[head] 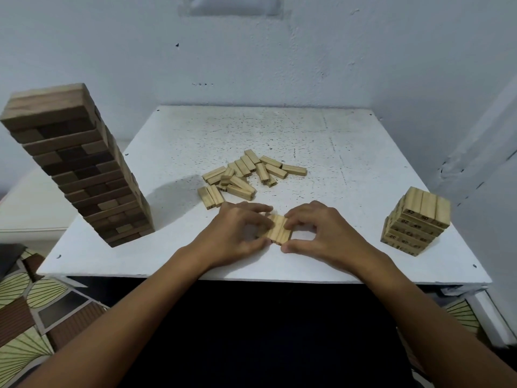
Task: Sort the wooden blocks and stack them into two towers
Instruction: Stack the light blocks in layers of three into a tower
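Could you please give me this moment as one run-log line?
left hand + right hand: squaring row of light blocks | loose pile: unsorted | dark tower: tall | light tower: short

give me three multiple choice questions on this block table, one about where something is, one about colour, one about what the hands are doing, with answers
1. Where is the short tower of pale numbered blocks?
A. near right of the table
B. far left corner
C. on the floor

2. What colour is the tall tower?
A. pale yellow only
B. mixed mid and dark brown
C. painted blue

3. What are the left hand and right hand doing?
A. resting flat, apart
B. lifting the tall tower
C. pinching one row of pale blocks from both sides

Answers: 1 A, it stands by the table's right edge; 2 B, its layers alternate brown shades; 3 C, fingers of both close on the row's ends.
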Available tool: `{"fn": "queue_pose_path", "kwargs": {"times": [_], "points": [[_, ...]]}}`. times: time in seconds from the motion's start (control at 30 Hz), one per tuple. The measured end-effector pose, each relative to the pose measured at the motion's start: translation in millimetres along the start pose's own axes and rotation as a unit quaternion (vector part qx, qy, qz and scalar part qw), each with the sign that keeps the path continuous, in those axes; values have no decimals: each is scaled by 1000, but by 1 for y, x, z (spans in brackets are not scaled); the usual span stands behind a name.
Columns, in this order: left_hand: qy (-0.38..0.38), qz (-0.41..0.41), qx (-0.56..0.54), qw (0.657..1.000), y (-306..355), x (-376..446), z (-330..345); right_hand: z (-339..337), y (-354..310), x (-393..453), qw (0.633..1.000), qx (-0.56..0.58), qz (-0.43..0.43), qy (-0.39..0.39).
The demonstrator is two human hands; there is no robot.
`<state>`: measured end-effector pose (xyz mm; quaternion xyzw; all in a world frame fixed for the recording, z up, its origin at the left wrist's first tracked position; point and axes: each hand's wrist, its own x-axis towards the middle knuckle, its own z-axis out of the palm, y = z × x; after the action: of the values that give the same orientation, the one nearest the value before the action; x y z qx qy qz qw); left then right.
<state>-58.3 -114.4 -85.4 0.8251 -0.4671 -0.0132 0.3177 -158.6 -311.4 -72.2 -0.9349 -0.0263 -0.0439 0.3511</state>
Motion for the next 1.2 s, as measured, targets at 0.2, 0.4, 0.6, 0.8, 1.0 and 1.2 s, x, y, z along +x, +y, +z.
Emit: {"fn": "queue_pose_path", "kwargs": {"times": [0.2, 0.4, 0.6, 0.8, 1.0, 1.2], "points": [[12, 20, -12, 1000, 9, -2, -5, 0, 6, -3, 999, -21, -32, 1], [-10, -5, -31, 999, 15, 3, -4, 6, 3, -10, 998, -4, -3, 57], [-76, -20, -35, 996, 10, 8, -8, 10, -4, -18, 997, -6, 41, 67], [102, -60, -278, 953, 33, -5, 9, 13, -21, -15, 916, 337, 118, 183], [160, -162, -481, 846, 50, -6, 30, 31, -40, -10, 840, 480, 129, 218], [200, -199, -552, 785, 61, 3, 34, 46, -56, -3, 833, 487, 133, 227]]}}
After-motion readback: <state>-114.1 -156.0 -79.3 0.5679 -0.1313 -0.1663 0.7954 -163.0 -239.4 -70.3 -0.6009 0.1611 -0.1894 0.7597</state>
